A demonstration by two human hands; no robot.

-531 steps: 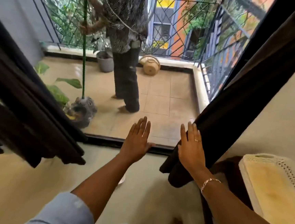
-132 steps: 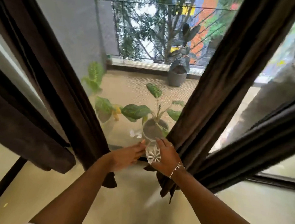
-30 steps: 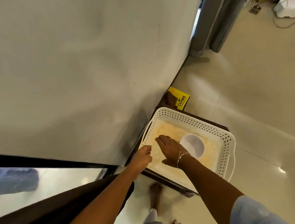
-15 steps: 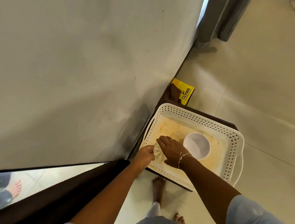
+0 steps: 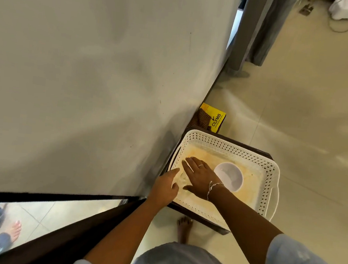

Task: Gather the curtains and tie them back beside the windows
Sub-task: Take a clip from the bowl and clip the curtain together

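Observation:
A white perforated plastic tray (image 5: 270, 174) stands on a dark stool against the wall. My right hand (image 5: 199, 174) lies over its left part with fingers straight. My left hand (image 5: 165, 184) reaches in beside it, fingers extended. Between the two hands lies a small clear glass piece (image 5: 182, 178), mostly hidden; both hands are at it, contact unclear. A dark brown curtain (image 5: 53, 245) runs across the lower left, under my left forearm.
A white bowl (image 5: 229, 175) sits in the tray right of my right hand. A yellow box (image 5: 214, 117) lies on the floor behind the stool. The grey wall (image 5: 89, 82) fills the left. Another person's feet (image 5: 13, 229) show through the glass at lower left.
Earlier both hands held the glass piece at the curtain by the window. In the last second they lowered it into the tray, and my right hand's fingers have straightened out.

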